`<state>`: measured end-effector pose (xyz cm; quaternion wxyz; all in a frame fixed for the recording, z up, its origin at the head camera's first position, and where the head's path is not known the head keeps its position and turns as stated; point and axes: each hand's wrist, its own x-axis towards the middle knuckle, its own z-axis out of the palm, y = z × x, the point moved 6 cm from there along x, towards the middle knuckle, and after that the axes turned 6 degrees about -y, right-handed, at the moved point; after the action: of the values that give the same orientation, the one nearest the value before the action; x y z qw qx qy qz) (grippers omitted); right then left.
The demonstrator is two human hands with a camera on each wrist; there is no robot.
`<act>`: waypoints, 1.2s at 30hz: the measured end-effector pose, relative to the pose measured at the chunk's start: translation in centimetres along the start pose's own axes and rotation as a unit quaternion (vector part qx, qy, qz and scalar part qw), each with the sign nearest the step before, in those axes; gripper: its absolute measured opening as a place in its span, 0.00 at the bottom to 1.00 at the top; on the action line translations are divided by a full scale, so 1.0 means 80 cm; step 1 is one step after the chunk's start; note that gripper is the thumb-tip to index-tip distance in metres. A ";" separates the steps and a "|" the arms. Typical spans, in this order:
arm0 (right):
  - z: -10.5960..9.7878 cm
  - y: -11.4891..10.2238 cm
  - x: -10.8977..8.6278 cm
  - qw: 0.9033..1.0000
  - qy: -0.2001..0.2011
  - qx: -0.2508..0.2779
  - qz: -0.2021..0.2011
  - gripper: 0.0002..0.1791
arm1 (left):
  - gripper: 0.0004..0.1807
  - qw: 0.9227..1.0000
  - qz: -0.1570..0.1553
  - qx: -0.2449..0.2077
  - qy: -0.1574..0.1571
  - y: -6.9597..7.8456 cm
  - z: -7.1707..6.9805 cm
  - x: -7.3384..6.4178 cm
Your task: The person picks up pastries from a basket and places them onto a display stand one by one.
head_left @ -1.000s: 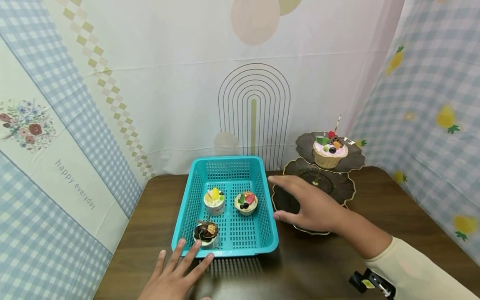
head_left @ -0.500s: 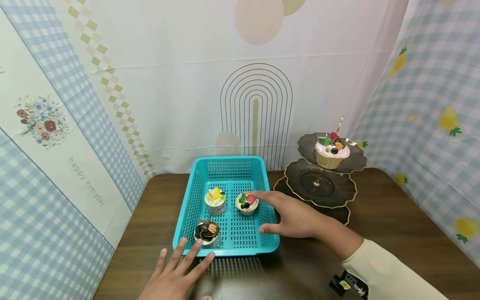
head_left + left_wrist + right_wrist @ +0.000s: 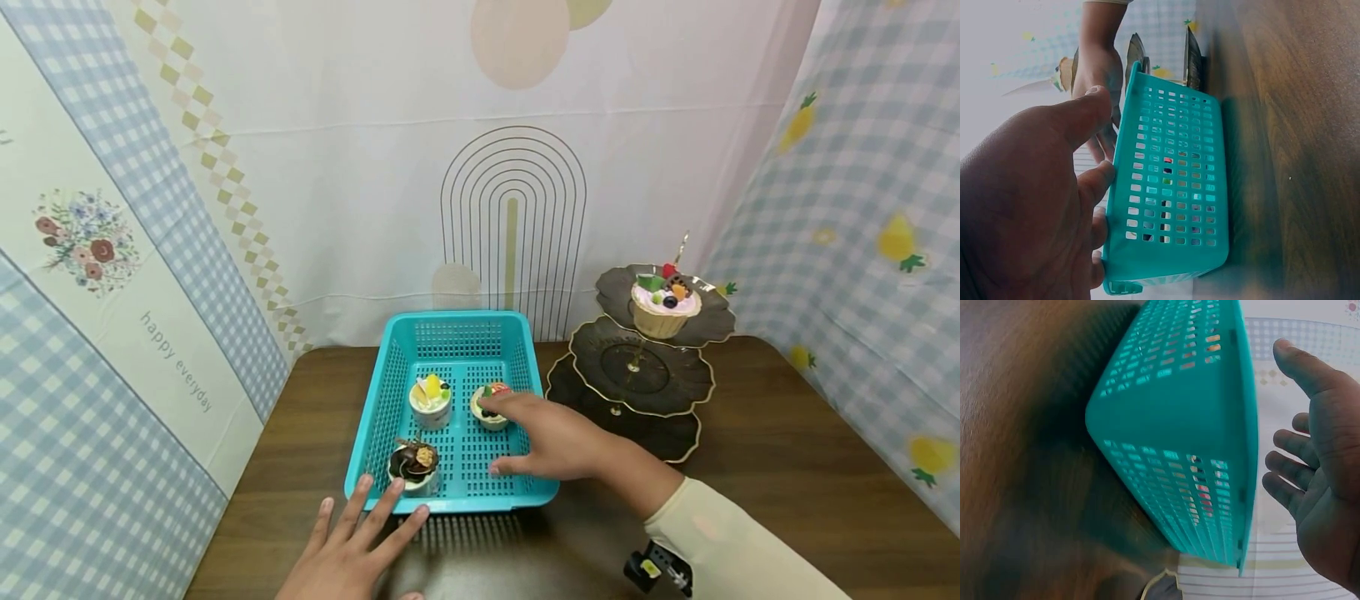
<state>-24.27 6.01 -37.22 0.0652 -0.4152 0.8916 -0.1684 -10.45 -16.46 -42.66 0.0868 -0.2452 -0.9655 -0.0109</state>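
Observation:
A turquoise plastic basket (image 3: pixel 465 504) holds three small cupcakes: one with yellow fruit topping (image 3: pixel 431 403), one chocolate-topped (image 3: pixel 415 467), and one with red and green fruit (image 3: pixel 487 412). My right hand (image 3: pixel 558 437) hovers over the basket's right side, its fingers partly covering the fruit cupcake; thumb and fingers are spread apart with nothing between them. At the near left edge lies my left hand (image 3: pixel 348 546), fingers spread, fingertips at the rim beside the chocolate cupcake. In the left wrist view, its fingers (image 3: pixel 1094 187) are against the basket rim.
Right of the basket stands a three-tier dark plate stand (image 3: pixel 645 367) with gold scalloped edges. A pink-cream cupcake (image 3: pixel 663 310) sits on its top tier. Everything rests on a brown wooden table (image 3: pixel 780 467), with patterned cloths behind and at both sides.
From beside the plate stand, my right hand has moved left over the basket's right wall to above the fruit cupcake. My left hand stays at the near rim.

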 end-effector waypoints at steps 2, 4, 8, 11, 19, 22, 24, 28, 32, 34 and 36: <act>0.006 -0.003 0.005 1.000 -0.008 -0.002 0.000 0.46 | 0.41 1.000 0.001 0.005 0.003 0.000 0.000 0.000; 0.012 -0.006 0.011 1.000 -0.015 -0.004 -0.004 0.45 | 0.41 1.000 0.002 0.007 0.000 0.000 0.000 0.000; 0.021 -0.011 0.021 1.000 -0.023 -0.006 -0.014 0.47 | 0.40 1.000 0.004 0.016 -0.010 0.000 0.002 0.001; 0.028 -0.012 0.028 0.999 -0.029 -0.010 -0.010 0.48 | 0.40 1.000 0.007 0.024 -0.008 0.000 0.001 0.001; 0.043 -0.017 0.040 0.998 -0.059 -0.013 0.009 0.47 | 0.42 1.000 0.007 0.019 0.005 0.001 0.000 -0.001; 0.047 -0.018 0.045 0.998 -0.067 -0.014 0.013 0.47 | 0.42 1.000 0.006 0.024 0.005 0.001 0.000 -0.001; 0.050 -0.020 0.048 0.997 -0.069 -0.015 0.016 0.47 | 0.42 1.000 0.006 0.027 0.006 0.001 0.001 -0.001; 0.055 -0.021 0.055 0.997 -0.071 -0.020 0.018 0.47 | 0.43 0.999 0.007 0.028 0.015 0.001 0.001 -0.001; 0.062 -0.021 0.062 0.996 -0.083 -0.022 0.025 0.45 | 0.42 0.999 0.007 0.026 0.018 0.000 0.001 -0.001; 0.066 -0.022 0.066 0.995 -0.092 -0.027 0.031 0.45 | 0.42 1.000 0.006 0.027 0.014 0.000 0.002 -0.001; 0.069 -0.024 0.070 0.994 -0.098 -0.030 0.036 0.45 | 0.43 1.000 0.006 0.028 0.010 -0.001 0.002 -0.001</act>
<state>-25.13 -0.74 -41.57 0.1457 -0.3989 0.9001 -0.0972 -10.43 -16.54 -42.82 0.1036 -0.2488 -0.9629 0.0138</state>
